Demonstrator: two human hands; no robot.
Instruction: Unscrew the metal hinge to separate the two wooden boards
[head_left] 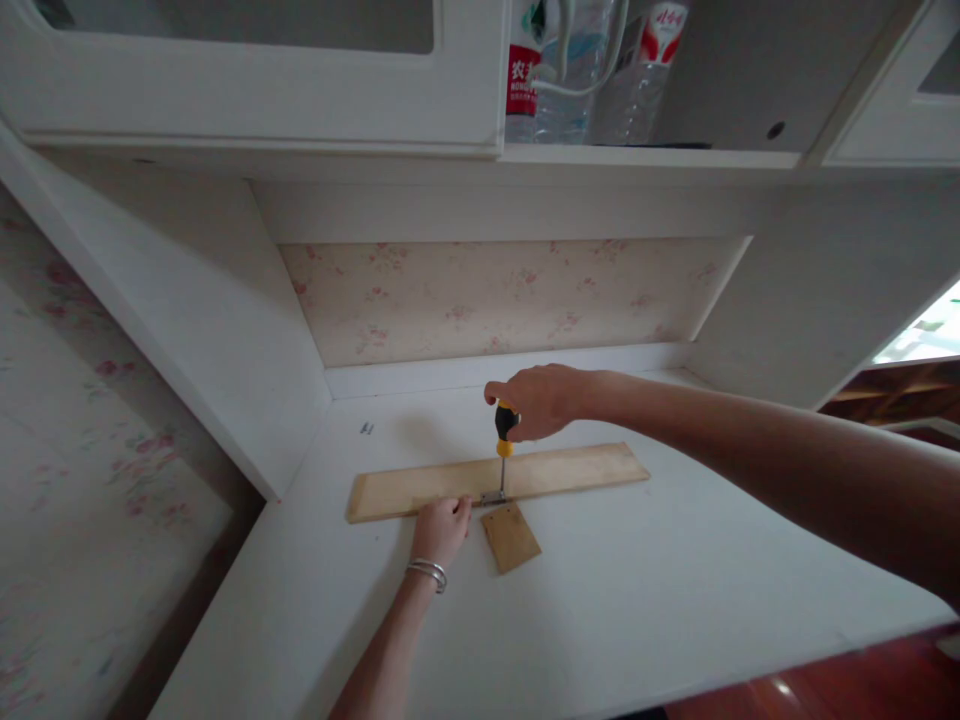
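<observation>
My right hand (544, 400) grips a yellow and black screwdriver (505, 432) from above. Its shaft points straight down, and the tip meets a small metal hinge (493, 497) at the near edge of a long light wooden board (420, 488). My left hand (441, 530), with bracelets at the wrist, is closed at that same edge, just left of the hinge; whether its fingers pinch the board or something small is hidden. A small square wooden piece (511, 540) lies in front of the hinge, with small dark holes along its far side.
The board lies on a white desktop (637, 600) inside a cabinet recess. A few small metal pieces (367, 429) lie farther back on the left. Overhead, a shelf holds plastic bottles (637, 85) beside a white cabinet door (262, 90). Side panels stand left and right.
</observation>
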